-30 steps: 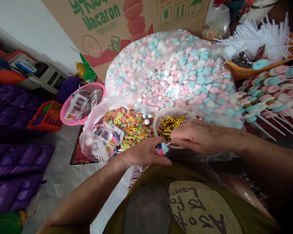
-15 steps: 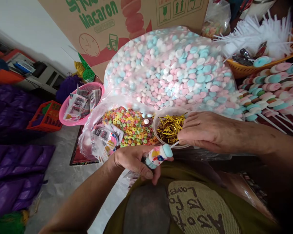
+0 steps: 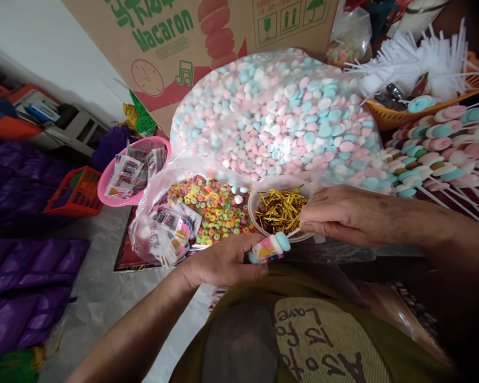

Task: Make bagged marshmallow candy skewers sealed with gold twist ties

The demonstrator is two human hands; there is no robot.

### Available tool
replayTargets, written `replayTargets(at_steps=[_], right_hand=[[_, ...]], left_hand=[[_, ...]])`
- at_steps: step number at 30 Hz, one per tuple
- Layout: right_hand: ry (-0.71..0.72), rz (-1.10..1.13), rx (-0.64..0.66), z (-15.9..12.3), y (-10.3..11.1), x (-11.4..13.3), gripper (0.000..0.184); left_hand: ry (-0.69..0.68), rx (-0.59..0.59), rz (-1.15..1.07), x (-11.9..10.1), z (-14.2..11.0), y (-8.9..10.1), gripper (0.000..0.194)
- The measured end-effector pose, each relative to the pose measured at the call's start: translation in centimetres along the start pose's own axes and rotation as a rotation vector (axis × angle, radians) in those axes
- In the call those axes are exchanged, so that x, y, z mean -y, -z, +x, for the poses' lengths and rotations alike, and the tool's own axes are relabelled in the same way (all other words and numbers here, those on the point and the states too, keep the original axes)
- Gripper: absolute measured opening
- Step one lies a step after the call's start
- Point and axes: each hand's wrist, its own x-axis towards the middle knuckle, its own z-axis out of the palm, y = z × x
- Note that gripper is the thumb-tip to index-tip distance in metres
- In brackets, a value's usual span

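My left hand (image 3: pixel 219 261) is closed around a candy skewer in a printed clear sleeve (image 3: pixel 268 248), with a blue disc at its end. My right hand (image 3: pixel 339 215) pinches the white stick of that skewer just right of the disc, over the rim of a round bowl (image 3: pixel 255 198) of gold twist ties (image 3: pixel 280 210). Both hands are held above my lap.
A large clear bag of pink, blue and white candy discs (image 3: pixel 279 117) lies behind the bowl. Coloured ring candies (image 3: pixel 211 205) and printed sleeves (image 3: pixel 171 226) sit to the left. A pink basket (image 3: pixel 159 144), finished skewers (image 3: pixel 443 154), an orange basket of white sticks (image 3: pixel 423 114) and a Macaron carton (image 3: pixel 171 42) surround them.
My left hand has turned the sleeved skewer and lifted it slightly toward the bowl. My right hand stayed at the stick end, shifting a little along the bowl's rim.
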Motion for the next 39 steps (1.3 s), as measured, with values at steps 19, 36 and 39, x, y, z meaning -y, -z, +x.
replayTargets(at_steps=[19,36,39], right_hand=[[-0.119,0.09,-0.001,1.6,-2.9,0.6,0.038],[-0.236,0.15,-0.277,3.4,-4.9,0.9,0.019],[-0.26,0.098,-0.718,2.9,-5.2,0.9,0.017]], left_hand=[[-0.02,0.03,-0.383,1.4,1.7,1.5,0.053],[0.007,-0.188,-0.419,1.8,2.5,-0.7,0.042],[-0.028,-0.355,-0.627,2.3,2.7,-0.8,0.063]])
